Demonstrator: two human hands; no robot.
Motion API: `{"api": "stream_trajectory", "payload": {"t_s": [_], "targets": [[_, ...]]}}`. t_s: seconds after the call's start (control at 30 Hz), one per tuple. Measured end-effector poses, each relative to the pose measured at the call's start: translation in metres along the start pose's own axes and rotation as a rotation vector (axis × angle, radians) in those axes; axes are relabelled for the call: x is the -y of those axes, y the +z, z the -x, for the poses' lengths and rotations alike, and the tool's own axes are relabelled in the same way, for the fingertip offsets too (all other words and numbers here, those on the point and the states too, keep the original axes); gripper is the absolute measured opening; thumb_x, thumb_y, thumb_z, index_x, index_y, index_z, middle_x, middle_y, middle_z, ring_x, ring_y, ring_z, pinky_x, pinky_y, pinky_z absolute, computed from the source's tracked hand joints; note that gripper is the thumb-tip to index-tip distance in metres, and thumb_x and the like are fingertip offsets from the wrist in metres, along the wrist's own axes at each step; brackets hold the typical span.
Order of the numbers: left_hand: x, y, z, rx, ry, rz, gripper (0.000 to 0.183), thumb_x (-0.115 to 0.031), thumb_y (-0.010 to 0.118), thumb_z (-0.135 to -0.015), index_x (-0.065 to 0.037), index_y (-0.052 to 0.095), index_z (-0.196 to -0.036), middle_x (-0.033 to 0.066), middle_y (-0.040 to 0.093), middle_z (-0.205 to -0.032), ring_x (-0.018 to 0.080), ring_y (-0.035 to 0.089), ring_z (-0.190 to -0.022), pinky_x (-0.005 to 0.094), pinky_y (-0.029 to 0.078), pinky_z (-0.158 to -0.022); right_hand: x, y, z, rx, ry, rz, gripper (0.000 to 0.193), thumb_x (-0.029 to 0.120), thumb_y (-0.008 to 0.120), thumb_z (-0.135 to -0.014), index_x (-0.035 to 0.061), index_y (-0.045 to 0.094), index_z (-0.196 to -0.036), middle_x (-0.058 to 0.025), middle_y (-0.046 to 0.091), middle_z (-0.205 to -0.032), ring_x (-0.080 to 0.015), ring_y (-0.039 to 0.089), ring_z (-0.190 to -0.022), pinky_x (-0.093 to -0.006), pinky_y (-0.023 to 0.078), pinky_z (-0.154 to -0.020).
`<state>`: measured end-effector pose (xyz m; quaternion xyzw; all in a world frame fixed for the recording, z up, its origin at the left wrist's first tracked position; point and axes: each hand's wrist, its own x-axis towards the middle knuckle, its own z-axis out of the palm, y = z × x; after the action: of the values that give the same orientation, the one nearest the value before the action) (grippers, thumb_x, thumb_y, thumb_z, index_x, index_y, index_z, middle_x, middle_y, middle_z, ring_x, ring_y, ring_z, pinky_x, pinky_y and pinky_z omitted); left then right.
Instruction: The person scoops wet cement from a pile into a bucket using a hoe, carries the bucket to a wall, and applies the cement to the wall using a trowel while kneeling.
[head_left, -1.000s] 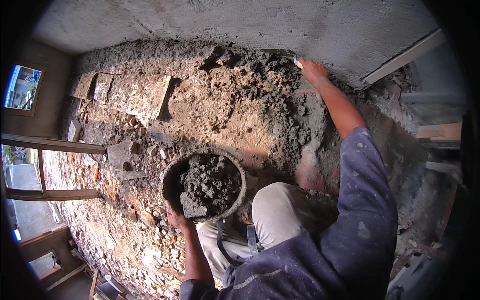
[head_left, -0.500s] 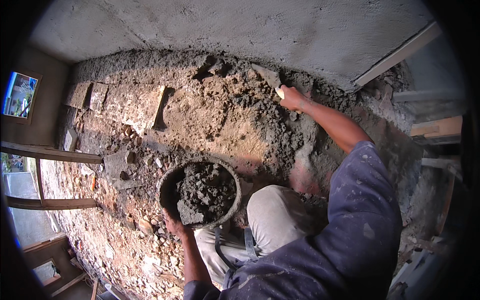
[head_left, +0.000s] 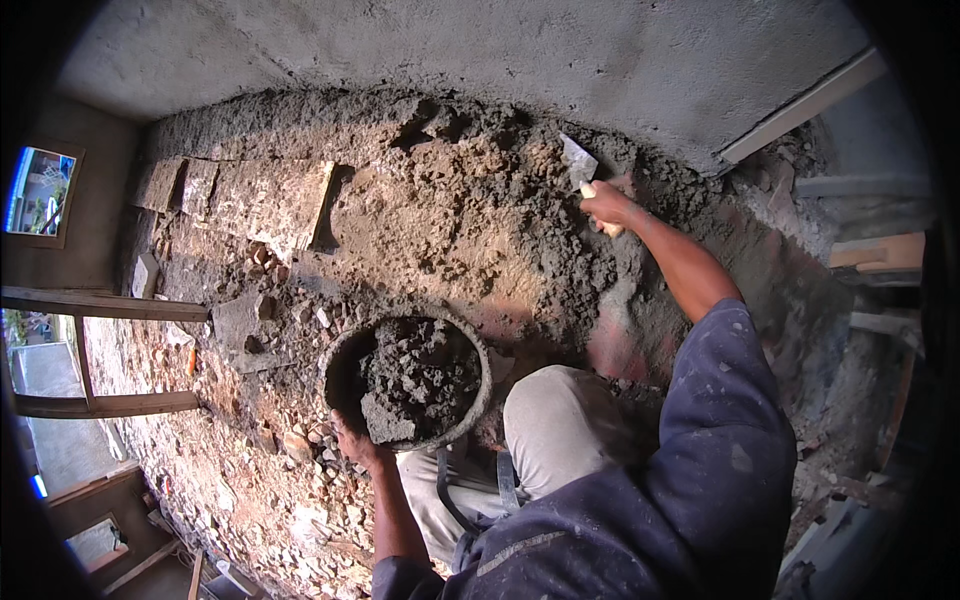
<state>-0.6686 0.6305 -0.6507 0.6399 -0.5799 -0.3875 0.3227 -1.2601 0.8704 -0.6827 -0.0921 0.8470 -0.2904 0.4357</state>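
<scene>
My right hand (head_left: 606, 204) is wrapped round the pale handle of a pointed trowel (head_left: 577, 162). Its metal blade points away from me, over loose grey mortar (head_left: 572, 262) near the foot of the wall. In front of my bent knee rests a round dark bucket (head_left: 487, 385) with a crusted rim, partly filled with lumpy dark mortar (head_left: 418, 378). On its near left side my left hand (head_left: 358, 443) grips the bucket, though some fingertips are hidden against it.
A grey plastered wall (head_left: 480, 60) runs along the far side. Flat board pieces (head_left: 262, 205) lie at far left, with rubble stones (head_left: 297, 446) scattered nearer. A wooden frame (head_left: 110, 304) juts in from the left, and a pale strip (head_left: 800, 108) stands at the wall's right end.
My right hand has drawn the trowel to the right and slightly nearer, away from the wall's foot, and the blade has tilted. My left hand stays on the bucket.
</scene>
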Motion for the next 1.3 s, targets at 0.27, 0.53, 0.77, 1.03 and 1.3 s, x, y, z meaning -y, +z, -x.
{"api": "stream_trajectory", "payload": {"t_s": [0.27, 0.53, 0.77, 1.03, 1.3], "targets": [[-0.009, 0.003, 0.009, 0.027, 0.126, -0.024, 0.051, -0.036, 0.054, -0.089, 0.000, 0.053, -0.125, 0.0177, 0.065, -0.102, 0.0301, 0.063, -0.085, 0.0373, 0.050, -0.070, 0.033, -0.023, -0.012, 0.081, -0.033, 0.241, 0.060, 0.017, 0.064, -0.081, -0.0094, 0.039, -0.129, -0.0168, 0.062, -0.077, -0.0215, 0.063, -0.055, -0.0377, 0.050, -0.048], [-0.017, -0.002, 0.009, 0.038, 0.068, -0.007, 0.051, -0.038, 0.052, -0.090, 0.000, 0.053, -0.125, 0.0167, 0.065, -0.104, 0.0293, 0.063, -0.086, 0.0376, 0.050, -0.072, 0.036, -0.029, -0.004, 0.152, -0.099, 0.148, 0.034, 0.012, 0.061, -0.081, -0.0070, 0.050, -0.108, -0.0089, 0.054, -0.065, -0.0178, 0.053, -0.043, -0.0388, 0.044, -0.040], [-0.015, -0.002, 0.012, 0.066, 0.199, -0.231, 0.052, -0.039, 0.050, -0.091, 0.001, 0.052, -0.125, 0.0159, 0.065, -0.106, 0.0287, 0.063, -0.086, 0.0379, 0.050, -0.073, 0.028, -0.039, -0.011, 0.280, -0.035, -0.030, 0.031, 0.015, 0.061, -0.083, 0.0011, 0.046, -0.106, -0.0056, 0.053, -0.069, -0.0133, 0.056, -0.050, -0.0350, 0.045, -0.040], [-0.018, -0.003, 0.011, 0.087, 0.279, -0.355, 0.053, -0.041, 0.048, -0.092, 0.001, 0.052, -0.125, 0.0149, 0.064, -0.108, 0.0279, 0.063, -0.087, 0.0382, 0.050, -0.075, 0.043, -0.041, -0.013, 0.293, -0.009, 0.046, 0.035, 0.016, 0.060, -0.083, 0.0020, 0.045, -0.111, -0.0046, 0.052, -0.067, -0.0126, 0.053, -0.048, -0.0334, 0.045, -0.041], [-0.021, 0.000, 0.012, 0.138, 0.380, -0.498, 0.055, -0.042, 0.046, -0.093, 0.002, 0.051, -0.125, 0.0140, 0.064, -0.110, 0.0272, 0.063, -0.088, 0.0385, 0.050, -0.077, 0.043, -0.020, -0.032, 0.358, -0.022, -0.088, 0.025, 0.015, 0.061, -0.081, 0.0023, 0.048, -0.099, -0.0038, 0.054, -0.069, -0.0110, 0.055, -0.049, -0.0321, 0.045, -0.040]]}}
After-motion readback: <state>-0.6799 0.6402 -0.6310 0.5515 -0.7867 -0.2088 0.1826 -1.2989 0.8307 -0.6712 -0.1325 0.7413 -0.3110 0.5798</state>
